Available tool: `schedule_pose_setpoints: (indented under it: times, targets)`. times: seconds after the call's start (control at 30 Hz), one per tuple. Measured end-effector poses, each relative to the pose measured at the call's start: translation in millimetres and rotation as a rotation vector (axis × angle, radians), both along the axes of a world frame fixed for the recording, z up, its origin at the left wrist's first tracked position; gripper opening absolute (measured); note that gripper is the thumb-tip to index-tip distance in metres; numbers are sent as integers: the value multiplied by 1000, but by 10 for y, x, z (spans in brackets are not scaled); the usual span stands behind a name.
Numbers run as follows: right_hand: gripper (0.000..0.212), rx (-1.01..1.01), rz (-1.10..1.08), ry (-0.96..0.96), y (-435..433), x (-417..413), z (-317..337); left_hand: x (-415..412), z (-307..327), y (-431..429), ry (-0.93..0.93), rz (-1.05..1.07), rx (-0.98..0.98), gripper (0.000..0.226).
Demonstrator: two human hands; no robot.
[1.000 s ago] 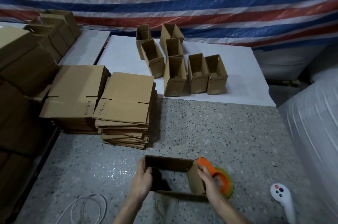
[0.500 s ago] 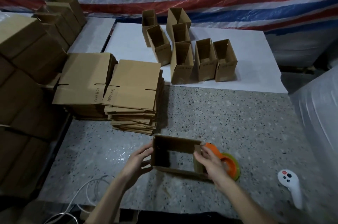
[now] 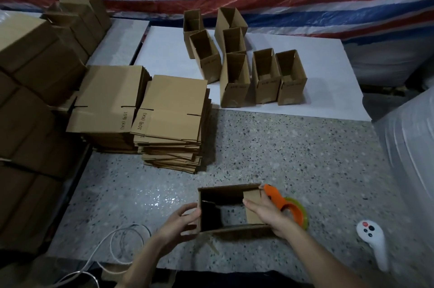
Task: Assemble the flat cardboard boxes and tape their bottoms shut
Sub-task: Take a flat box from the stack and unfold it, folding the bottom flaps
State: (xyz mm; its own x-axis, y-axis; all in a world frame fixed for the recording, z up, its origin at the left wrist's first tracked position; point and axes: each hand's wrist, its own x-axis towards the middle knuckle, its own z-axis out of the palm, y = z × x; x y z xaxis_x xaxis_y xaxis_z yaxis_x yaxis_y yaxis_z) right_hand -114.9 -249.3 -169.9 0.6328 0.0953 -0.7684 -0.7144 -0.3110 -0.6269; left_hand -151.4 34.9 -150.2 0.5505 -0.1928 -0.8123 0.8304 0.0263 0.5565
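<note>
A small opened cardboard box (image 3: 229, 191) stands near the front of the speckled table, its open end facing up. My left hand (image 3: 182, 219) grips its left wall. My right hand (image 3: 267, 213) holds its right side, fingers pressing a short flap (image 3: 252, 203) inward. An orange tape dispenser (image 3: 285, 207) with a greenish roll lies right behind my right hand. Two stacks of flat boxes (image 3: 169, 109) lie at the left middle. Several assembled boxes (image 3: 237, 76) stand upright on a white sheet at the back.
Large brown cartons (image 3: 30, 71) are piled along the left edge. A white controller (image 3: 373, 240) lies at the front right. A white cable (image 3: 112, 247) loops at the front left. A plastic-wrapped bundle (image 3: 408, 151) stands on the right. A striped tarp hangs behind.
The box has been squared up and sits a little farther from me. My left hand slid onto its left wall, and my right hand went on folding the right flap inward. The view tilted down.
</note>
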Motion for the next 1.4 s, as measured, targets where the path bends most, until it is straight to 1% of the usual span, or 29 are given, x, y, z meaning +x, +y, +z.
schedule_pose_setpoints:
  times: [0.07, 0.13, 0.23, 0.27, 0.33, 0.4, 0.5, 0.57, 0.63, 0.67, 0.73, 0.8, 0.9, 1.03, 1.17, 1.27, 1.4]
  targets:
    - [99, -10, 3, 7, 0, -7, -16, -2, -21, -89, 9, -38, 17, 66]
    - [100, 2, 4, 9, -4, -5, -30, 40, -51, -240, -29, -23, 88, 70]
    - [95, 31, -34, 14, 4, 9, -11, 150, -95, -441, -86, -16, 330, 61]
    - [92, 33, -43, 13, 6, 5, 6, 181, -107, -463, -87, -23, 368, 59]
    - [81, 24, -39, -6, 3, -26, 48, 214, -131, -449, -84, -35, 374, 56]
    - [68, 46, -83, -98, -21, -110, 93, 203, -162, -427, -95, -45, 362, 54]
    - [44, 53, -183, -321, -118, -338, 100, 177, -209, -432, -115, -49, 337, 52]
    - [34, -1, -141, -449, -155, -515, 93, 156, -234, -435, -146, -56, 324, 51]
    - [26, -10, -52, -485, -159, -643, 142, 155, -239, -432, -189, -74, 314, 50]
    - [32, 7, -5, -484, -165, -678, 174, 159, -239, -429, -208, -90, 308, 50]
    - [52, 7, 96, -493, -201, -718, 180, 164, -239, -426, -236, -120, 298, 50]
    - [59, -38, 161, -519, -225, -730, 148, 161, -241, -424, -257, -143, 283, 49]
    - [59, -90, 108, -580, -221, -717, 65, 122, -236, -414, -274, -159, 245, 50]
    - [52, -79, 15, -534, -183, -707, 5, 172, -172, -364, -241, -175, 185, 56]
    - [44, -77, -55, -510, -100, -704, -2, 226, -126, -352, -236, -189, 163, 44]
    - [44, -84, -111, -514, -25, -637, 54, 231, -123, -332, -218, -196, 147, 48]
    - [44, -150, -115, -525, 1, -590, 23, 227, -140, -319, -196, -202, 139, 52]
